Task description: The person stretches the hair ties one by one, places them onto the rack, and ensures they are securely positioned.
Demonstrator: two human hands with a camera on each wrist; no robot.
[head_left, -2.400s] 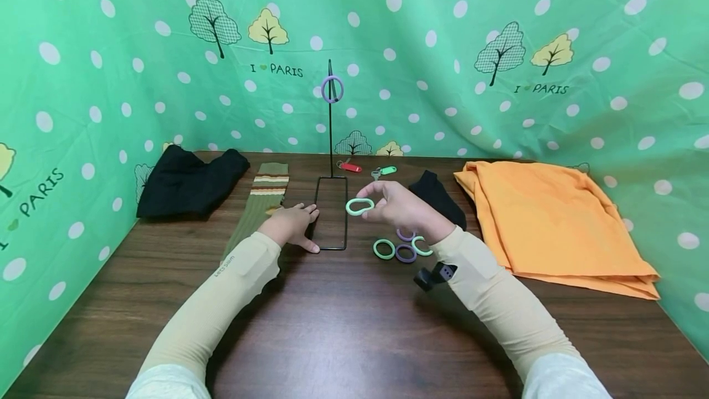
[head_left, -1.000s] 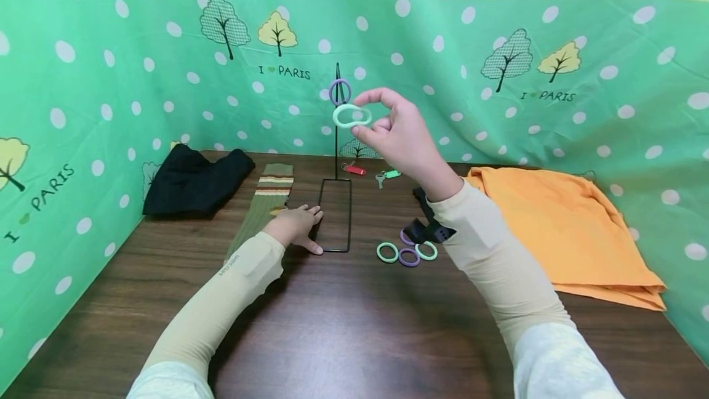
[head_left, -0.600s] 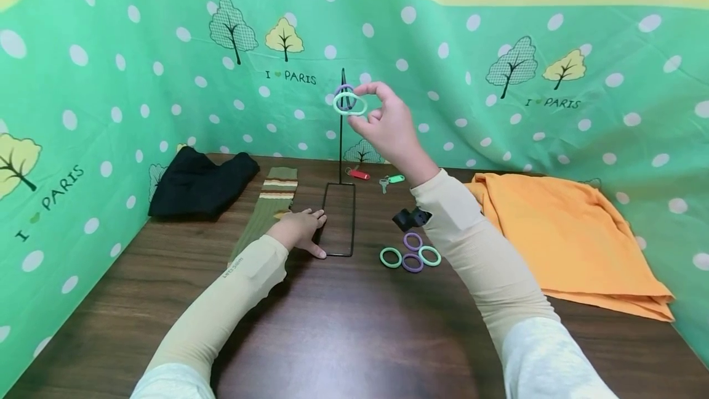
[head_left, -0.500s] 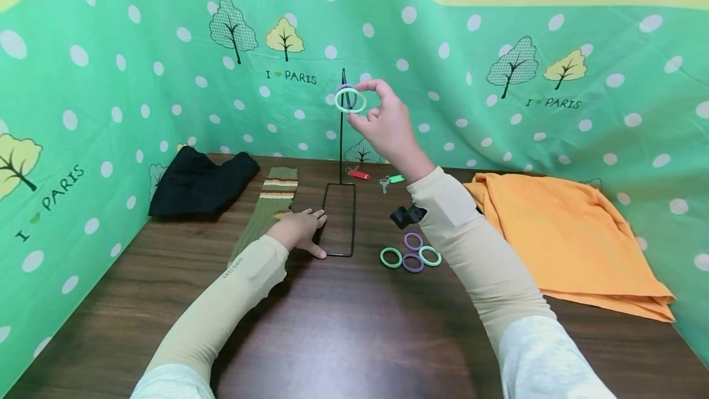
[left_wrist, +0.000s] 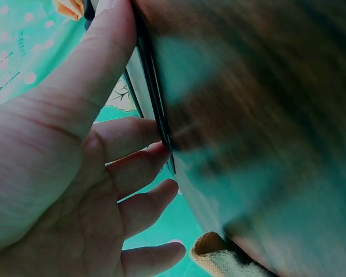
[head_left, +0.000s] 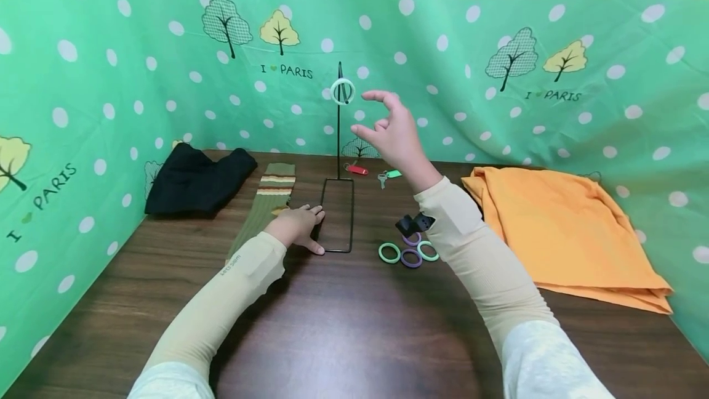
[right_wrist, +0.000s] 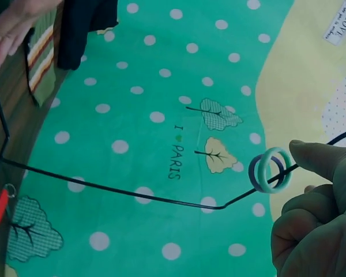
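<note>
A black wire stand [head_left: 338,140] rises from a rectangular wire base on the dark wooden table. My left hand [head_left: 296,226] rests with spread fingers at the base's left side; its thumb and fingertips touch the wire in the left wrist view. Near the top, a mint-green ring [right_wrist: 287,164] hangs on the stand's slanted arm, just in front of a purple ring [right_wrist: 251,174]. My right hand [head_left: 396,134] is just right of them, thumb and index finger apart, with nothing between them. Several loose rings [head_left: 380,253], green and purple, lie on the table below my right forearm.
Behind the base lie keys with a red tag [head_left: 357,170] and a green tag [head_left: 394,173]. A striped olive sock [head_left: 260,214] and a black cloth [head_left: 196,183] are on the left, a folded orange cloth [head_left: 565,233] on the right. A green dotted curtain [head_left: 421,54] encloses the table.
My right hand has lifted the mint-green ring to the stand's top, let go of it there, and drawn slightly right with its fingers spread. My left hand has stayed at the base.
</note>
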